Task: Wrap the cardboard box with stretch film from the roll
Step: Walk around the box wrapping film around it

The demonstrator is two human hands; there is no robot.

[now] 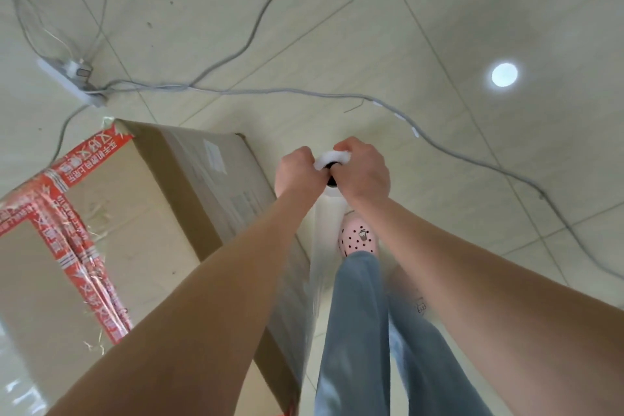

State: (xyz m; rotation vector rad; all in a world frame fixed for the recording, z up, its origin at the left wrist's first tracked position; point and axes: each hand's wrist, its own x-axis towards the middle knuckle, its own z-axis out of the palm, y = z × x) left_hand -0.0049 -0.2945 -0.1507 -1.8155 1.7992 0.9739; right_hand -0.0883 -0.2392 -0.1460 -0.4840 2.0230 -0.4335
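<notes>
A large cardboard box (141,213) sealed with red printed tape stands on the floor at the left. Clear stretch film (300,284) clings to its right side and runs up to the roll (332,159), which stands upright just right of the box's far corner. My left hand (299,172) grips the roll's top end from the left. My right hand (363,172) grips the same end from the right. The hands cover most of the roll; only its white rim and dark core hole show.
Pale floor tiles (439,27) lie all around. A white power strip (72,78) with grey cables (304,93) sits beyond the box, one cable crossing the floor to the right. My legs in blue jeans and a pink shoe (358,238) stand right of the box.
</notes>
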